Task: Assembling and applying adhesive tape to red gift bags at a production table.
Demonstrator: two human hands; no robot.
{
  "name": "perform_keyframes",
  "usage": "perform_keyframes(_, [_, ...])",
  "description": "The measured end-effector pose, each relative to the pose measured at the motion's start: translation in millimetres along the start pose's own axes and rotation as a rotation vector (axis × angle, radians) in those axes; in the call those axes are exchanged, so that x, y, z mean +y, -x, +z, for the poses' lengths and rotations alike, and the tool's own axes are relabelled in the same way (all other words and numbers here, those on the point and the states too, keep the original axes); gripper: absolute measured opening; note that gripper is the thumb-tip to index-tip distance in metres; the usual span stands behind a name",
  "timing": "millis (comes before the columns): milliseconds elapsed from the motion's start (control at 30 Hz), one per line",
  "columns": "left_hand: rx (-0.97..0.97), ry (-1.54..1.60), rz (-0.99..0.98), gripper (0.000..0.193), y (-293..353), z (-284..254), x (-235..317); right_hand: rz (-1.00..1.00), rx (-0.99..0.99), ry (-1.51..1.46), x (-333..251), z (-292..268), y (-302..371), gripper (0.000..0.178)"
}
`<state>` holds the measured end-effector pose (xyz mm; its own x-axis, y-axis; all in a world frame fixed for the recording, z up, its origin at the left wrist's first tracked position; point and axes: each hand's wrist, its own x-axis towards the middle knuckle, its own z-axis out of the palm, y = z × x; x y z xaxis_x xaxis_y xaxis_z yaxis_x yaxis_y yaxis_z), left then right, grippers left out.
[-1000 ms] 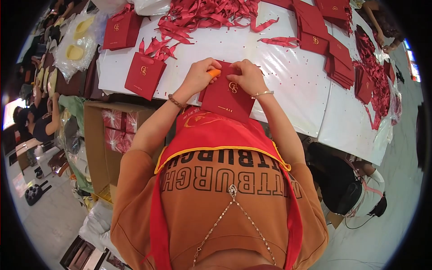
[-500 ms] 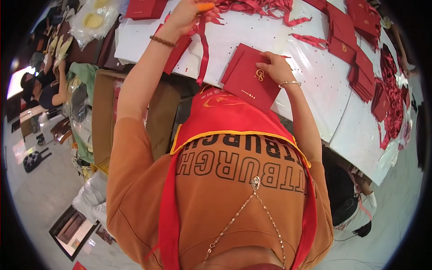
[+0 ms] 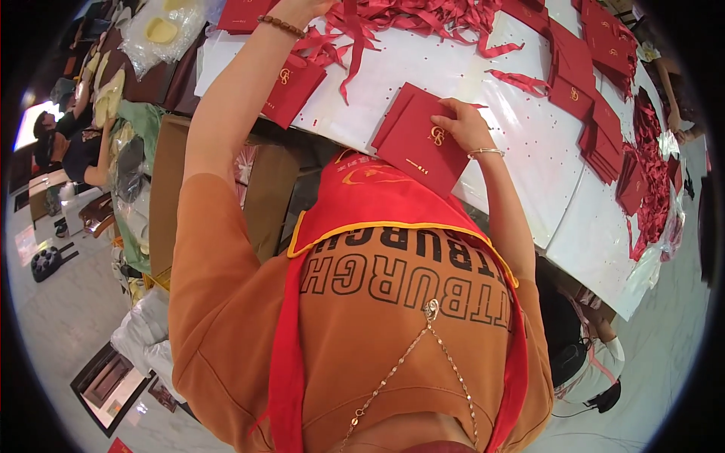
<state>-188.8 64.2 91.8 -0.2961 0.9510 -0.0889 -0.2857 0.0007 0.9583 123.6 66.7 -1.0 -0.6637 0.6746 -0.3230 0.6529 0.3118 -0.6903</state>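
Observation:
My right hand [image 3: 467, 127] grips a flat, square red paper packet [image 3: 427, 155] with gold print, thumb on its front face. The packet is tilted, its lower edge over my lap at the table's near edge, and at its left a second red edge shows behind it. My left hand [image 3: 308, 6] reaches to the top rim of the view, where its fingers are cut off. Close to it lies a heap of red ribbons [image 3: 430, 13], one loose ribbon [image 3: 353, 57] trailing toward me. Under my left forearm is a stack of red packets [image 3: 293, 92].
More packet stacks [image 3: 570, 90] and a ribbon heap [image 3: 657, 170] lie on the right of the white table [image 3: 521, 181]. An open cardboard box [image 3: 170, 200] stands at left below the table edge. Other people [image 3: 79, 155] are at far left and a person crouches at lower right [image 3: 596, 362].
My left hand has moved farther away, to the top rim, and the ribbon that hung from it now lies on the table. My right hand keeps hold of the packet, almost unmoved.

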Motion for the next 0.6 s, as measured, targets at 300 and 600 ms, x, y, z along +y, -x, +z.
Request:
perform_keyframes(300, [-0.155, -0.426, -0.061, 0.018, 27, 25, -20, -0.028, 0.057, -0.039, 7, 3, 1, 0.043])
perform_keyframes(600, [-0.259, -0.41, -0.386, 0.01, 101, 73, -105, -0.05, -0.007, -0.155, -9, -4, -1, 0.037])
